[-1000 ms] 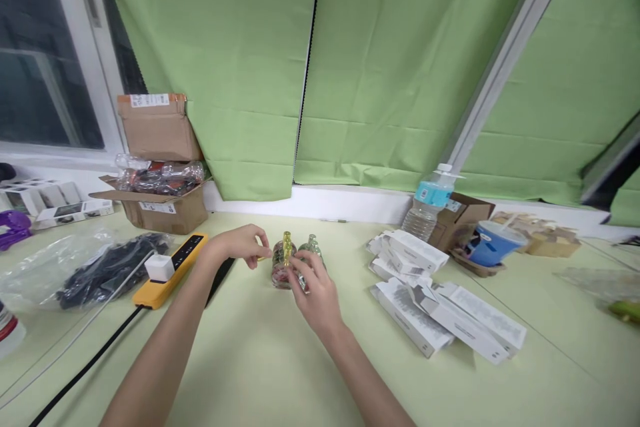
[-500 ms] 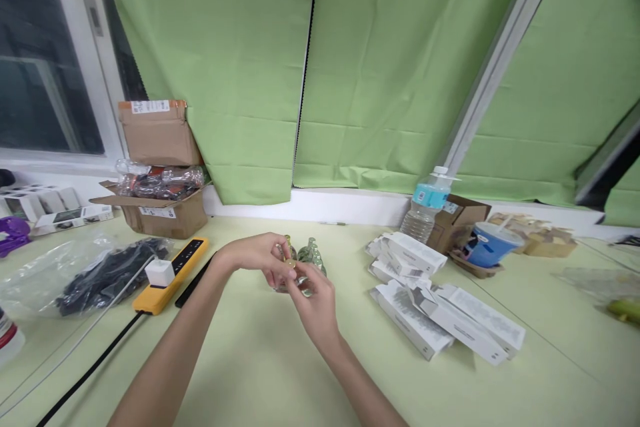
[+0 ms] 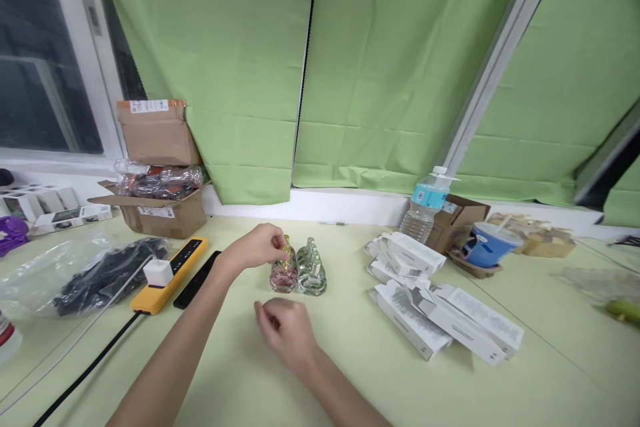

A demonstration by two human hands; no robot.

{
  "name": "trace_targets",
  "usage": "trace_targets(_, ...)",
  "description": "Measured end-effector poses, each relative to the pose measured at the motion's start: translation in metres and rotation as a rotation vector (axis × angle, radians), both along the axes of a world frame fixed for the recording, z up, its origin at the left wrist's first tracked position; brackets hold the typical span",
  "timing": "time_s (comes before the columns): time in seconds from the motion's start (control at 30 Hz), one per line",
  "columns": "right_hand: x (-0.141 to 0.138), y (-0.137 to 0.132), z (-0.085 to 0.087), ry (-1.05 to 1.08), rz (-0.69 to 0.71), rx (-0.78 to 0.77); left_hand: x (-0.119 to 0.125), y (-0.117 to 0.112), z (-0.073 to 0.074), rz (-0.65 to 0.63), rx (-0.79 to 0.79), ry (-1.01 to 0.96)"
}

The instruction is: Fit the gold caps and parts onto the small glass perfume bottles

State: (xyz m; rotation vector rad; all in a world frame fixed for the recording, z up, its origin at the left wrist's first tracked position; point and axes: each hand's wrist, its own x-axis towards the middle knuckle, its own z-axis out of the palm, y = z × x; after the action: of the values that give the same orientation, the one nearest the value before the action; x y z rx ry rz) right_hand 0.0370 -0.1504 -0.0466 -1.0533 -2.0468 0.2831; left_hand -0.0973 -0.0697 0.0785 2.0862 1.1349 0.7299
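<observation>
My left hand (image 3: 257,247) is closed in a pinch at the gold top of a pinkish glass perfume bottle (image 3: 283,280). That bottle stands upright on the table, at the front of a row with another gold top behind it. Right beside it stands a row of clear, greenish glass bottles (image 3: 313,282) with pale tops. Nearer to me, my right hand (image 3: 287,330) hovers apart from the bottles with its fingers curled in. Whether anything lies inside those fingers is hidden.
White flattened cartons (image 3: 440,307) lie at right, before a water bottle (image 3: 425,213) and a blue cup (image 3: 487,247). At left are a black phone (image 3: 197,280), a yellow power strip (image 3: 170,277), a bagged black bundle (image 3: 105,277) and an open cardboard box (image 3: 160,217).
My hands were together over the bottles, fingers meeting at a small gold part. The right hand has drawn back toward me, while the left stays at the pinkish bottle, which now shows.
</observation>
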Motion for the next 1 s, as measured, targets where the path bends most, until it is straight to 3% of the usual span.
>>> trace_targets(0.1,-0.011,-0.005,-0.011,-0.18,0.118,0.007,0.005,-0.002,-0.001,-0.022,0.026,0.032)
trace_targets(0.23,-0.011,-0.004,-0.012,-0.24,0.17,-0.014,0.009,-0.003,-0.002,-0.025,0.032,0.079)
trace_targets(0.6,-0.008,-0.005,-0.005,-0.206,0.175,-0.039,0.02,0.003,-0.02,0.044,0.177,0.218)
trace_targets(1.0,-0.008,-0.007,-0.005,-0.187,0.158,-0.061,0.035,-0.009,-0.021,0.145,0.317,0.453)
